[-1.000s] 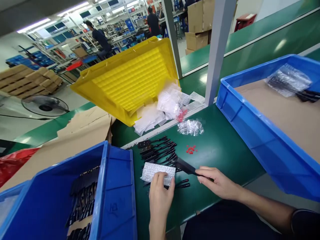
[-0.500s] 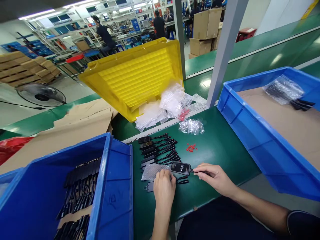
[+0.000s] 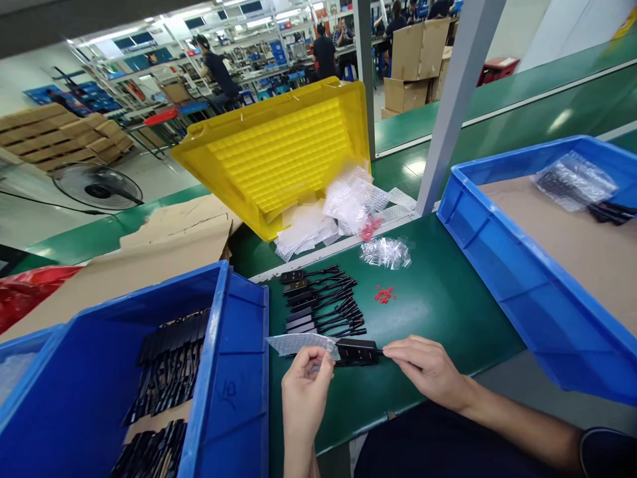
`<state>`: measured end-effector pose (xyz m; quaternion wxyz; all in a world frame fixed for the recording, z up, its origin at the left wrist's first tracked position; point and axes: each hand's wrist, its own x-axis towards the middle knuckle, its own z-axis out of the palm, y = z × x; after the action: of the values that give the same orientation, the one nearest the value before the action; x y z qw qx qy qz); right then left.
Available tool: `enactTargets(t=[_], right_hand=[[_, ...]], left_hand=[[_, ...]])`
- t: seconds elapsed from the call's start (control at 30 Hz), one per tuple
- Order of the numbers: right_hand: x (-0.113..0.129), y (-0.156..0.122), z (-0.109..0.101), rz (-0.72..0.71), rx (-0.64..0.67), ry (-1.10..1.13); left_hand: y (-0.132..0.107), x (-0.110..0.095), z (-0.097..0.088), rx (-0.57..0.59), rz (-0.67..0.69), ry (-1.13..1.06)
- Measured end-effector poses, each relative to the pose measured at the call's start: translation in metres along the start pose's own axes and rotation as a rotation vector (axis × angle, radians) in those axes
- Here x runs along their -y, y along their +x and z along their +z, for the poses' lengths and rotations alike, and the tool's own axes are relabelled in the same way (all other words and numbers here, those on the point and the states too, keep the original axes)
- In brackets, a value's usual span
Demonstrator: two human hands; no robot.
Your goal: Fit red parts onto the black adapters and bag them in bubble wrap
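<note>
My right hand (image 3: 428,368) pinches the cable end of a black rectangular device (image 3: 357,352), which looks like a small controller box. A clear bubble-wrap bag (image 3: 301,344) lies against the device's left end, its edge pinched by my left hand (image 3: 307,385). Whether the device's tip is inside the bag mouth I cannot tell. Behind them, a row of similar black cabled devices (image 3: 303,299) lies on the green bench (image 3: 423,292). Part of another device beneath the bag is hidden by my left hand.
Small red rings (image 3: 385,295) and a pile of clear plastic bags (image 3: 386,253) lie farther back. A blue bin (image 3: 243,372) with more devices stands left, another blue bin (image 3: 517,265) right. A yellow tray (image 3: 279,159) leans behind loose bubble-wrap bags (image 3: 355,199).
My left hand has shifted left and lower, and its fingers now show at the bag's edge. The bag has been tilted up, and the device has turned more edge-on.
</note>
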<state>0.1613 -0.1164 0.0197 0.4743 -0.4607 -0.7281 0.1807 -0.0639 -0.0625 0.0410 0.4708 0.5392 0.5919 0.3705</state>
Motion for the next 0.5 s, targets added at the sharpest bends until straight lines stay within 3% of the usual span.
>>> enactTargets(t=[0.17,0.37,0.5], right_hand=[[0.004,0.001,0.003,-0.083,-0.028,-0.014],[0.008,0.006,0.000,-0.150,-0.150,0.025],[0.008,0.007,0.003,-0.120,-0.052,0.040]], left_hand=[[-0.012,-0.011,0.015,-0.015,0.112,0.121],[-0.009,-0.014,0.010,-0.020,0.044,0.073],[-0.010,-0.015,0.008,0.051,0.051,0.002]])
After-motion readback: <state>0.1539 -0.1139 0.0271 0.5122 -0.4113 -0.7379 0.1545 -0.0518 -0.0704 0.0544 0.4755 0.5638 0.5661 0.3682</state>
